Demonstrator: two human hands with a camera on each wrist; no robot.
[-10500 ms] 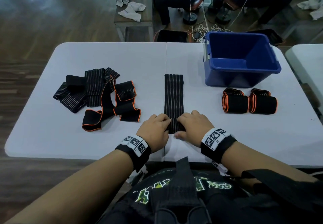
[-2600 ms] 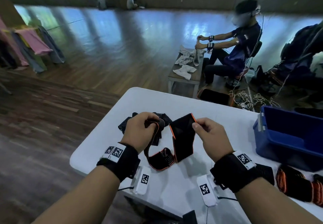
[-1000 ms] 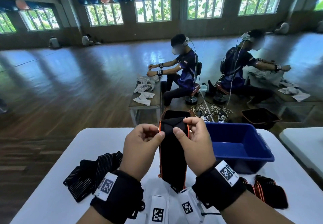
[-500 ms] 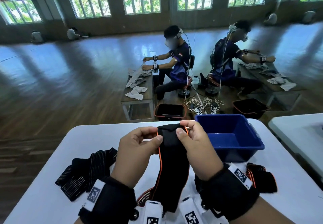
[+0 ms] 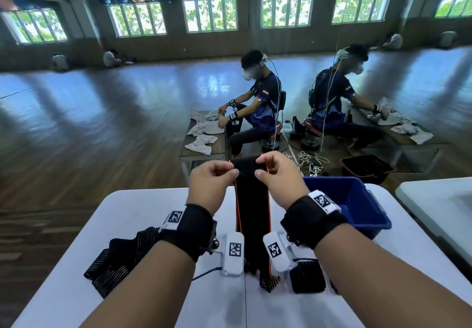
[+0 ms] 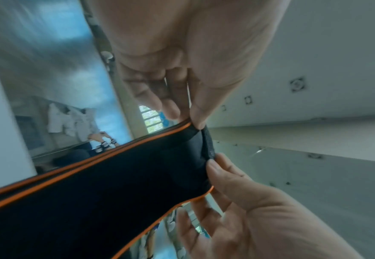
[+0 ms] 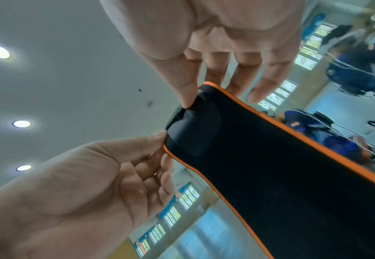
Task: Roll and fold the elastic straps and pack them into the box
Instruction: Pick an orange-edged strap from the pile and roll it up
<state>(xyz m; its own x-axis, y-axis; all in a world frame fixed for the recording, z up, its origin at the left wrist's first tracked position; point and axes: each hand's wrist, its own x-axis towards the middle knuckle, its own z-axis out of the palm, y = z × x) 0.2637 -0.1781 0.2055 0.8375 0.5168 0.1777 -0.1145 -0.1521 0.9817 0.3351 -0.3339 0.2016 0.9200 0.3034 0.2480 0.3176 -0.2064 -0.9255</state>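
I hold a black elastic strap with orange edging (image 5: 251, 210) up in front of me over the white table (image 5: 143, 205). My left hand (image 5: 231, 170) pinches its top left corner and my right hand (image 5: 260, 168) pinches its top right corner. The strap hangs straight down, and its lower end (image 5: 267, 280) reaches the table between my wrists. In the left wrist view my thumb and fingers (image 6: 195, 121) nip the strap (image 6: 115, 184). The right wrist view shows my thumb (image 7: 187, 98) on the strap's end (image 7: 271, 166). The blue box (image 5: 367, 205) stands on the right.
A heap of loose black straps (image 5: 122, 256) lies on the table's left side. A rolled strap (image 5: 309, 276) sits under my right wrist. A second white table (image 5: 439, 205) stands to the right. Beyond the table, two people sit working at low benches.
My hands have moved apart to the strap's top corners, so its end is spread flat. The strap now hangs straighter than half a second ago.
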